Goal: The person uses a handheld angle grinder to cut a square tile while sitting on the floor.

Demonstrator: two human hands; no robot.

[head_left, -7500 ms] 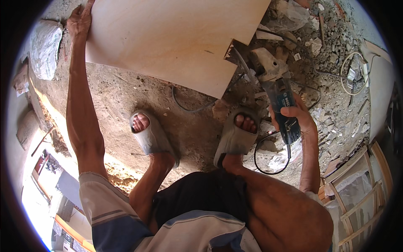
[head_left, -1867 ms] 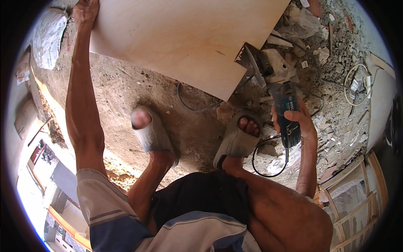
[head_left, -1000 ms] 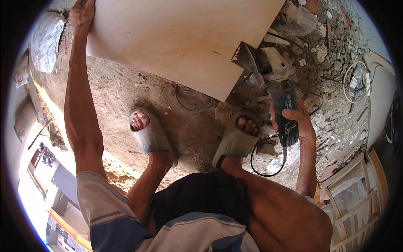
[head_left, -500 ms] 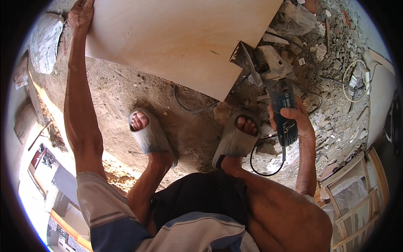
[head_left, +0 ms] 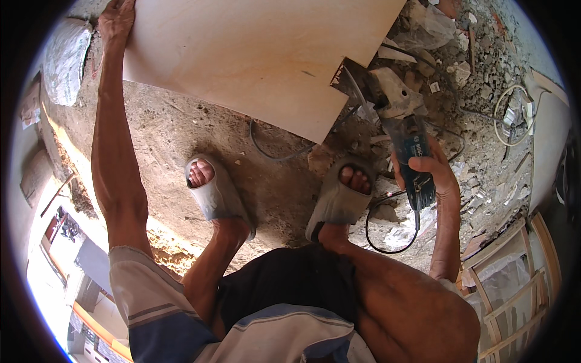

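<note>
A large cream tile (head_left: 242, 54) with a square notch cut into its right side lies before me. My left hand (head_left: 117, 21) grips the tile's far left edge, its fingers closed and partly cut off by the picture's rim. My right hand (head_left: 437, 172) is wrapped round the body of a blue-and-grey angle grinder (head_left: 404, 100). The grinder's disc (head_left: 358, 91) stands at the notch on the tile's right edge; whether it touches the tile I cannot tell. A black cord (head_left: 387, 251) loops from the grinder's rear end.
My sandalled feet (head_left: 206, 187) stand on the dirt floor (head_left: 284, 199), just in front of the tile. Rubble (head_left: 484, 66) and plastic scraps cover the right side. A white cable (head_left: 497, 118) coils there. At the lower right is a wooden frame (head_left: 511, 308); a plastic sheet (head_left: 66, 60) lies far left.
The grinder's rear end and my right hand have swung slightly to the right, while the disc stays by the notch. My left hand and the tile look unmoved.
</note>
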